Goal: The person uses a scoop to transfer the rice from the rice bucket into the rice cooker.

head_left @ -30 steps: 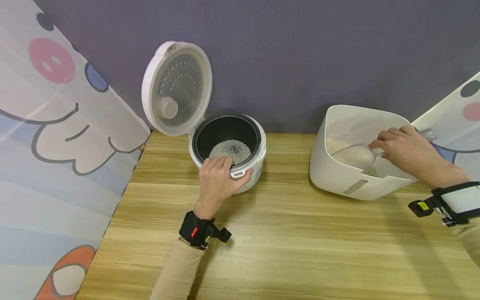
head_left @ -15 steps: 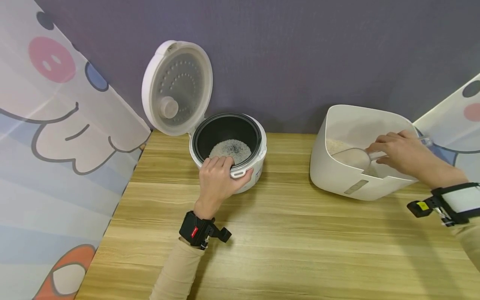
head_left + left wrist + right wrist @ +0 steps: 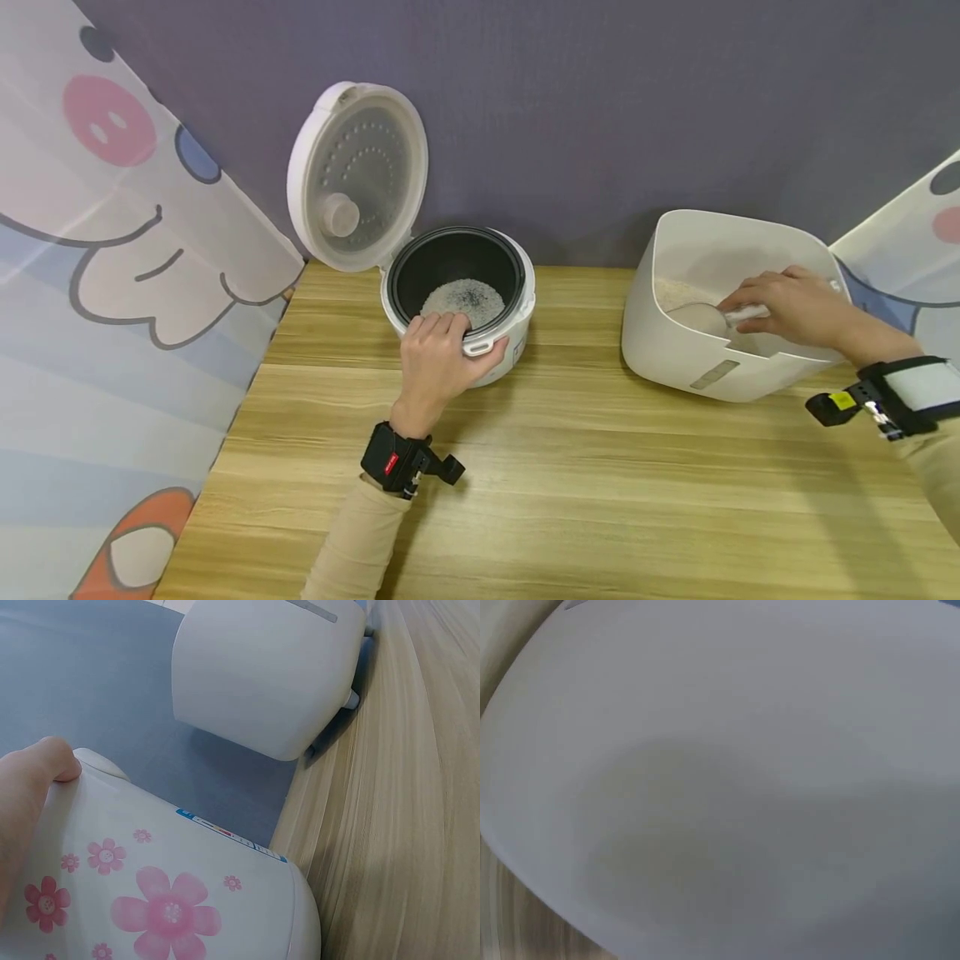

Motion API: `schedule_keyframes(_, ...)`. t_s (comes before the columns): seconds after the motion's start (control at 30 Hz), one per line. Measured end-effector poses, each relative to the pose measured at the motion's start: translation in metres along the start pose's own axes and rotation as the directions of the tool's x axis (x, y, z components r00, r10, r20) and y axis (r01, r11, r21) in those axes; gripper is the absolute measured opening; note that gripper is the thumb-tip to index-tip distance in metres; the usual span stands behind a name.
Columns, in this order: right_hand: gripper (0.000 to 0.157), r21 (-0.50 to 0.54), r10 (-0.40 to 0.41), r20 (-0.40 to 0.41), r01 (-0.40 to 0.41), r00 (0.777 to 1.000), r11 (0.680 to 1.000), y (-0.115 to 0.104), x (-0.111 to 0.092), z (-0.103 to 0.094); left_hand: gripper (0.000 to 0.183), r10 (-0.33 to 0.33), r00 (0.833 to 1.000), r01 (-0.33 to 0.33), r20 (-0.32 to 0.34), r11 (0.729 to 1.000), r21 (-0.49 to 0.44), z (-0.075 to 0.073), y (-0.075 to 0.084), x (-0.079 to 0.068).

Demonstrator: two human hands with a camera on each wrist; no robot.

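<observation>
A white rice cooker (image 3: 517, 337) stands with its lid (image 3: 367, 171) raised; rice (image 3: 468, 296) lies in the dark inner pot (image 3: 431, 271). My left hand (image 3: 435, 358) grips the cooker's front rim, fingers over the edge and thumb outside. In the left wrist view, pink flowers (image 3: 166, 911) decorate the cooker's side. My right hand (image 3: 798, 308) holds a pale scoop (image 3: 697, 318) by its handle inside a white rice bin (image 3: 667, 358). Rice (image 3: 673, 292) shows at the bin's left inside. The bin's white wall (image 3: 742, 697) fills most of the right wrist view, hiding hand and scoop.
Cooker and bin stand apart on a wooden table (image 3: 570, 475), against a dark grey wall (image 3: 570, 125). Cartoon-printed panels (image 3: 150, 358) border the table at left and right. A clear strip window (image 3: 715, 375) sits low on the bin's front.
My right hand has moved slightly left and lower inside the bin, and the scoop has sunk more behind the front wall. My left hand stays on the cooker rim.
</observation>
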State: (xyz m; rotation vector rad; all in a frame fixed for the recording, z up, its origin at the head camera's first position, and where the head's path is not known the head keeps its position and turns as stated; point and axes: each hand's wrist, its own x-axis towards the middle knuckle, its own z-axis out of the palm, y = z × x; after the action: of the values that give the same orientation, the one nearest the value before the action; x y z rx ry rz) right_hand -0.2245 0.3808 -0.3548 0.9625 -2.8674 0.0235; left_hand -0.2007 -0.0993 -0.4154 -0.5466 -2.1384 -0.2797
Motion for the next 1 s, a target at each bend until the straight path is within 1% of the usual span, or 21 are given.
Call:
schedule_keyframes(0.13,0.034,0.038,0.022,0.046,-0.024,0.999,0.999,0.0018,-0.0006,0.0004,0.055,0.005,1.000,-0.004,0.004,1.000,-0.007,0.0002,0.0007,-0.0003)
schedule_keyframes(0.27,0.034,0.049,0.032,0.056,-0.034,0.998,0.998,0.0027,-0.0008,0.0012,0.054,0.006,1.000,-0.006,-0.009,1.000,-0.014,0.0000,0.0011,0.0003)
schedule_keyframes(0.37,0.034,0.054,0.024,0.041,-0.027,0.999,0.998,0.0029,-0.0007,0.0015,0.053,0.007,1.000,-0.007,-0.015,1.000,-0.016,-0.0004,0.0012,0.0008)
schedule_keyframes(0.5,0.035,0.048,0.006,0.017,-0.006,1.000,0.999,0.0046,-0.0012,0.0019,0.053,0.004,1.000,-0.004,-0.005,1.000,-0.010,-0.0008,0.0009,0.0008)
schedule_keyframes(0.63,0.037,0.056,-0.010,-0.024,0.012,1.000,0.998,0.0063,-0.0019,0.0016,0.054,0.001,1.000,-0.001,0.005,1.000,0.000,-0.0016,0.0011,0.0002)
schedule_keyframes(0.77,0.040,0.073,-0.012,-0.060,0.016,0.998,0.997,0.0066,-0.0026,0.0004,0.054,-0.002,1.000,0.002,0.009,1.000,0.003,-0.0023,0.0012,0.0003)
schedule_keyframes(0.87,0.041,0.070,-0.014,-0.069,0.019,0.998,0.997,0.0059,-0.0031,-0.0014,0.054,-0.004,1.000,0.004,0.011,1.000,0.000,-0.0023,0.0008,0.0004)
schedule_keyframes(0.97,0.042,0.062,-0.038,-0.084,0.043,0.996,0.997,0.0063,-0.0034,-0.0044,0.054,-0.006,1.000,0.006,0.018,1.000,-0.003,-0.0032,0.0007,0.0008)
schedule_keyframes(1.0,0.043,0.057,-0.059,-0.097,0.065,0.994,0.996,0.0069,-0.0034,-0.0060,0.054,-0.007,1.000,0.007,0.019,1.000,-0.002,-0.0035,0.0005,0.0009)
